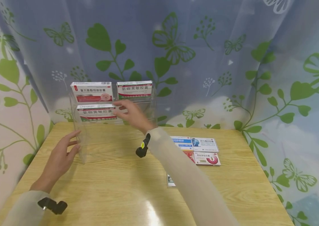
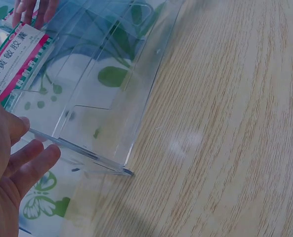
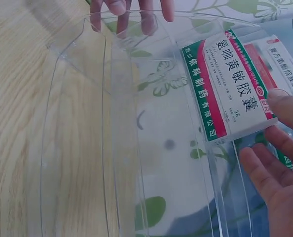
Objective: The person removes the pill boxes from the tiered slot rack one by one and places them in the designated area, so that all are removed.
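A clear plastic display rack (image 1: 83,147) with stepped tiers stands at the back left of the table. My left hand (image 1: 60,158) holds the edge of its left side panel, the thumb and fingers on either side in the left wrist view. On the lower occupied tier, a white, red and green medicine box (image 1: 97,113) leans upright. My right hand (image 1: 134,115) pinches its right end; the thumb lies over a front corner in the right wrist view. Behind it, a white-and-red medicine box (image 1: 91,91) and another green-edged medicine box (image 1: 134,91) stand side by side on the top tier.
Several flat medicine boxes (image 1: 204,145) lie on the wooden table (image 1: 114,188) to the right, partly hidden by my right forearm. A leaf-and-butterfly patterned curtain (image 1: 190,69) hangs close behind the rack.
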A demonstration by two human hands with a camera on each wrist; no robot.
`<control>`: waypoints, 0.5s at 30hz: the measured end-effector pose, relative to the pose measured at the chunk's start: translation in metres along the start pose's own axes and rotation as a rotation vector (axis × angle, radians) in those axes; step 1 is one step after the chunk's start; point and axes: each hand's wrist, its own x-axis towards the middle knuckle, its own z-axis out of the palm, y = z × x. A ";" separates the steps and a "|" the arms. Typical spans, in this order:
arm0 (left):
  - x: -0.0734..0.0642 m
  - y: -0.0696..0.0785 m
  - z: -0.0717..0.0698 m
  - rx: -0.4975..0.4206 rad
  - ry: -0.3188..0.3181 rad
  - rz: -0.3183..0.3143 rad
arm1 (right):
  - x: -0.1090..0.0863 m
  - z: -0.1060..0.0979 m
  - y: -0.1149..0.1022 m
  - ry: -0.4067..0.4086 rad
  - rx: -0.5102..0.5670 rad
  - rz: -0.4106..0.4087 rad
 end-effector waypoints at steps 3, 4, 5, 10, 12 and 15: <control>0.000 0.001 0.000 0.000 0.004 0.002 | 0.001 0.004 -0.003 -0.010 -0.045 -0.024; 0.000 0.001 -0.001 0.000 0.005 0.003 | 0.002 0.006 -0.003 -0.010 -0.065 -0.029; 0.000 0.001 -0.001 -0.001 0.006 0.004 | 0.003 0.007 -0.004 -0.007 -0.079 -0.034; 0.000 0.000 -0.001 0.002 0.004 0.000 | 0.006 0.013 -0.007 0.022 -0.105 -0.027; 0.000 0.000 0.000 -0.001 -0.004 -0.005 | 0.005 0.013 -0.008 0.043 -0.098 -0.022; 0.001 0.000 0.000 -0.005 -0.011 -0.011 | 0.003 0.010 -0.010 0.081 -0.087 -0.022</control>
